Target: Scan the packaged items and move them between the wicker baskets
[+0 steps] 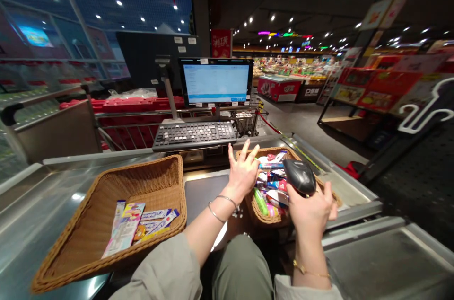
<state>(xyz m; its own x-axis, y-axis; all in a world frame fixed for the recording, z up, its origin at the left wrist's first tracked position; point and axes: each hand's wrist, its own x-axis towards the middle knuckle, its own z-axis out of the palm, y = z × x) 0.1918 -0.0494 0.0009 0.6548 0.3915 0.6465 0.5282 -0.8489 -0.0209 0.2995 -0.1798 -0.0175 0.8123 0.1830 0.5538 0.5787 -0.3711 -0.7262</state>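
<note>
Seen from the head, with 12 o'clock at the top of the view. Holds a black scanner [300, 177] in the right hand [312, 212], over at 4 o'clock, with fingers curled snugly round its handle. Holds the left hand [244, 172] out at 5 o'clock, with fingers spread wide. Can see a long blue stick pack [272, 166] at 4 o'clock, between the left hand and the black scanner, with one end right by the left hand's thumb side. Cannot tell about a pinch on it, with the thumb out of sight. Can see a little basket [251, 205] below, at 5 o'clock, full of small shiny packs, with a bright green pack [261, 202] near the front. Can spot a big basket [92, 224] at 8 o'clock, with a pink pack [128, 222] and some purple-and-white sticks [159, 222] lying at the bottom. Can see a black keyboard [195, 134] just off the middle towards 9 o'clock, and a lit screen [217, 82] above it, between 11 and 12 o'clock. Can find a red case [278, 88] far off at 2 o'clock.
</note>
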